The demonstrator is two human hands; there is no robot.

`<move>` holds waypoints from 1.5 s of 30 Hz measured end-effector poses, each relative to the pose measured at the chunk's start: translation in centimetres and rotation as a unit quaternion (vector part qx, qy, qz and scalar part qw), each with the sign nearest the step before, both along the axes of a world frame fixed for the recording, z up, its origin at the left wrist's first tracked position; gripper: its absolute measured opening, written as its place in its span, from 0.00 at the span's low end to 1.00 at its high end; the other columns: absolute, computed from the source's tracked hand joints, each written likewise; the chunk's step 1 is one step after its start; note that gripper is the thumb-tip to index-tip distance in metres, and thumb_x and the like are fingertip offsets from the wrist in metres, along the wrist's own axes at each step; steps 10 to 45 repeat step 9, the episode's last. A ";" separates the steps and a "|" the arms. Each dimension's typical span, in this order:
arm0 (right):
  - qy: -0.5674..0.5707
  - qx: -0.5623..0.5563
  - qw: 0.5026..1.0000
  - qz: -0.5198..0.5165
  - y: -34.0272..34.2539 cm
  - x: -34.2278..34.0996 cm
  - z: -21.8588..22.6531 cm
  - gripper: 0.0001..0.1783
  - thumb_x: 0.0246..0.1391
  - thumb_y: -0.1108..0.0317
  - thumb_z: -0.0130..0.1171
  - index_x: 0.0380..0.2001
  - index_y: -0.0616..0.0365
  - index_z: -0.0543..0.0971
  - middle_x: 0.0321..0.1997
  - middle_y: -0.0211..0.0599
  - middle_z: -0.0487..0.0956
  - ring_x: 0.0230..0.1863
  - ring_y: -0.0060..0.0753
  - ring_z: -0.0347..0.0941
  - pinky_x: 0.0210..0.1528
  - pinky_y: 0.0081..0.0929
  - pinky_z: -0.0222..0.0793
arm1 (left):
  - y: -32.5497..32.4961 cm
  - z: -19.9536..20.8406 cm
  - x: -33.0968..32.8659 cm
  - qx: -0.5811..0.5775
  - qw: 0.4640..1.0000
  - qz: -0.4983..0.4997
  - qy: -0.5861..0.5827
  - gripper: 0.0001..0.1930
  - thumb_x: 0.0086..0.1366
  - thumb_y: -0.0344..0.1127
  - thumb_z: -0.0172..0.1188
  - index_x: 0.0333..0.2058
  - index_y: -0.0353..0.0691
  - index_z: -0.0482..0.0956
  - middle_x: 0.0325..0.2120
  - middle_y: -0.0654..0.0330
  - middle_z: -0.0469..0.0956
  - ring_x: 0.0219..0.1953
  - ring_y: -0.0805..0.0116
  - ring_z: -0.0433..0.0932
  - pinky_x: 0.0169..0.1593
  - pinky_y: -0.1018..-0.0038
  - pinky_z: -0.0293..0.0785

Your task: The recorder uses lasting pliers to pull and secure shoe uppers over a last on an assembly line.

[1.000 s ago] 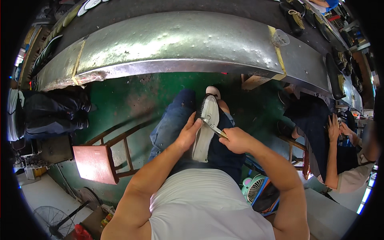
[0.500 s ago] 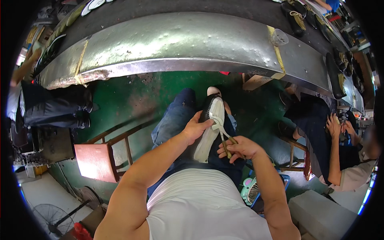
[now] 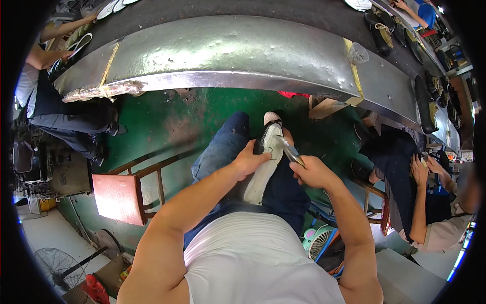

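Note:
A dark shoe (image 3: 264, 169) lies lengthwise over my lap with its pale underside facing up. My left hand (image 3: 251, 159) grips it from the left side, thumb laid over the pale face and the other fingers hidden beneath. In my right hand (image 3: 310, 171) is a shiny pincer-like metal tool (image 3: 289, 150), held by its brownish handle end. The tool slants up and left, its tip over the far half of the shoe; whether it touches cannot be made out.
Beyond my knees runs a metal-edged bench (image 3: 228, 53) with dark shoes (image 3: 379, 35) at its right. A wooden stool (image 3: 119, 197) stands left, a small green fan (image 3: 317, 242) by my right elbow. Co-workers sit right (image 3: 445, 218) and stand left (image 3: 55, 101).
My right hand has turned and moved up, bringing the tool from spread handles at the shoe's right side to a slant over its far half. The left hand keeps its hold.

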State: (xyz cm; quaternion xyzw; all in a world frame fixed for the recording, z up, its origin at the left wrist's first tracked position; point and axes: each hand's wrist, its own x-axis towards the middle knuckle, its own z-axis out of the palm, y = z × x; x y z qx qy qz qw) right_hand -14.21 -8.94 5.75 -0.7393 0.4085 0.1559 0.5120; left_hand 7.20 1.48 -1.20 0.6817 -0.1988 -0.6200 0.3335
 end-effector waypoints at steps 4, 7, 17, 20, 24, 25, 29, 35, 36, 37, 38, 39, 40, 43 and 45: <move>-0.014 0.115 0.993 0.001 2.6 -2.8 1.4 0.18 0.62 0.58 0.56 0.36 0.66 0.77 0.27 0.44 0.81 0.25 0.40 0.79 0.33 0.36 0.74 | -0.1 0.5 0.9 -0.006 0.997 0.011 0.074 0.46 0.60 0.42 0.70 0.70 0.34 0.51 0.60 0.43 0.70 0.60 0.54 0.72 0.61 0.63 0.70; -0.054 0.004 0.991 0.126 4.9 -2.7 1.2 0.18 0.62 0.58 0.58 0.49 0.57 0.79 0.33 0.50 0.83 0.35 0.43 0.82 0.42 0.37 0.76 | -0.6 2.0 1.4 0.016 0.994 -0.033 0.099 0.53 0.60 0.44 0.71 0.72 0.32 0.42 0.65 0.43 0.63 0.66 0.55 0.66 0.67 0.63 0.62; -0.012 -0.130 0.978 0.161 6.9 -2.2 -0.9 0.28 0.60 0.55 0.61 0.62 0.51 0.71 0.48 0.51 0.82 0.45 0.43 0.82 0.52 0.38 0.75 | -1.0 2.0 1.2 0.022 0.994 -0.055 0.094 0.54 0.60 0.44 0.71 0.72 0.33 0.41 0.67 0.43 0.60 0.68 0.55 0.63 0.68 0.63 0.60; -0.012 -0.130 0.978 0.161 6.9 -2.2 -0.9 0.28 0.60 0.55 0.61 0.62 0.51 0.71 0.48 0.51 0.82 0.45 0.43 0.82 0.52 0.38 0.75 | -1.0 2.0 1.2 0.022 0.994 -0.055 0.094 0.54 0.60 0.44 0.71 0.72 0.33 0.41 0.67 0.43 0.60 0.68 0.55 0.63 0.68 0.63 0.60; -0.012 -0.130 0.978 0.161 6.9 -2.2 -0.9 0.28 0.60 0.55 0.61 0.62 0.51 0.71 0.48 0.51 0.82 0.45 0.43 0.82 0.52 0.38 0.75 | -1.0 2.0 1.2 0.022 0.994 -0.055 0.094 0.54 0.60 0.44 0.71 0.72 0.33 0.41 0.67 0.43 0.60 0.68 0.55 0.63 0.68 0.63 0.60; -0.012 -0.130 0.978 0.161 6.9 -2.2 -0.9 0.28 0.60 0.55 0.61 0.62 0.51 0.71 0.48 0.51 0.82 0.45 0.43 0.82 0.52 0.38 0.75 | -1.0 2.0 1.2 0.022 0.994 -0.055 0.094 0.54 0.60 0.44 0.71 0.72 0.33 0.41 0.67 0.43 0.60 0.68 0.55 0.63 0.68 0.63 0.60; -0.012 -0.130 0.978 0.161 6.9 -2.2 -0.9 0.28 0.60 0.55 0.61 0.62 0.51 0.71 0.48 0.51 0.82 0.45 0.43 0.82 0.52 0.38 0.75 | -1.0 2.0 1.2 0.022 0.994 -0.055 0.094 0.54 0.60 0.44 0.71 0.72 0.33 0.41 0.67 0.43 0.60 0.68 0.55 0.63 0.68 0.63 0.60; -0.012 -0.130 0.978 0.161 6.9 -2.2 -0.9 0.28 0.60 0.55 0.61 0.62 0.51 0.71 0.48 0.51 0.82 0.45 0.43 0.82 0.52 0.38 0.75 | -1.0 2.0 1.2 0.022 0.994 -0.055 0.094 0.54 0.60 0.44 0.71 0.72 0.33 0.41 0.67 0.43 0.60 0.68 0.55 0.63 0.68 0.63 0.60; -0.012 -0.130 0.978 0.161 6.9 -2.2 -0.9 0.28 0.60 0.55 0.61 0.62 0.51 0.71 0.48 0.51 0.82 0.45 0.43 0.82 0.52 0.38 0.75 | -1.0 2.0 1.2 0.022 0.994 -0.055 0.094 0.54 0.60 0.44 0.71 0.72 0.33 0.41 0.67 0.43 0.60 0.68 0.55 0.63 0.68 0.63 0.60; -0.012 -0.130 0.978 0.161 6.9 -2.2 -0.9 0.28 0.60 0.55 0.61 0.62 0.51 0.71 0.48 0.51 0.82 0.45 0.43 0.82 0.52 0.38 0.75 | -1.0 2.0 1.2 0.022 0.994 -0.055 0.094 0.54 0.60 0.44 0.71 0.72 0.33 0.41 0.67 0.43 0.60 0.68 0.55 0.63 0.68 0.63 0.60; -0.012 -0.130 0.978 0.161 6.9 -2.2 -0.9 0.28 0.60 0.55 0.61 0.62 0.51 0.71 0.48 0.51 0.82 0.45 0.43 0.82 0.52 0.38 0.75 | -1.0 2.0 1.2 0.022 0.994 -0.055 0.094 0.54 0.60 0.44 0.71 0.72 0.33 0.41 0.67 0.43 0.60 0.68 0.55 0.63 0.68 0.63 0.60; -0.012 -0.130 0.978 0.161 6.9 -2.2 -0.9 0.28 0.60 0.55 0.61 0.62 0.51 0.71 0.48 0.51 0.82 0.45 0.43 0.82 0.52 0.38 0.75 | -1.0 2.0 1.2 0.022 0.994 -0.055 0.094 0.54 0.60 0.44 0.71 0.72 0.33 0.41 0.67 0.43 0.60 0.68 0.55 0.63 0.68 0.63 0.60; -0.012 -0.130 0.978 0.161 6.9 -2.2 -0.9 0.28 0.60 0.55 0.61 0.62 0.51 0.71 0.48 0.51 0.82 0.45 0.43 0.82 0.52 0.38 0.75 | -1.0 2.0 1.2 0.022 0.994 -0.055 0.094 0.54 0.60 0.44 0.71 0.72 0.33 0.41 0.67 0.43 0.60 0.68 0.55 0.63 0.68 0.63 0.60; -0.012 -0.130 0.978 0.161 6.9 -2.2 -0.9 0.28 0.60 0.55 0.61 0.62 0.51 0.71 0.48 0.51 0.82 0.45 0.43 0.82 0.52 0.38 0.75 | -1.0 2.0 1.2 0.022 0.994 -0.055 0.094 0.54 0.60 0.44 0.71 0.72 0.33 0.41 0.67 0.43 0.60 0.68 0.55 0.63 0.68 0.63 0.60; -0.012 -0.130 0.978 0.161 6.9 -2.2 -0.9 0.28 0.60 0.55 0.61 0.62 0.51 0.71 0.48 0.51 0.82 0.45 0.43 0.82 0.52 0.38 0.75 | -1.0 2.0 1.2 0.022 0.994 -0.055 0.094 0.54 0.60 0.44 0.71 0.72 0.33 0.41 0.67 0.43 0.60 0.68 0.55 0.63 0.68 0.63 0.60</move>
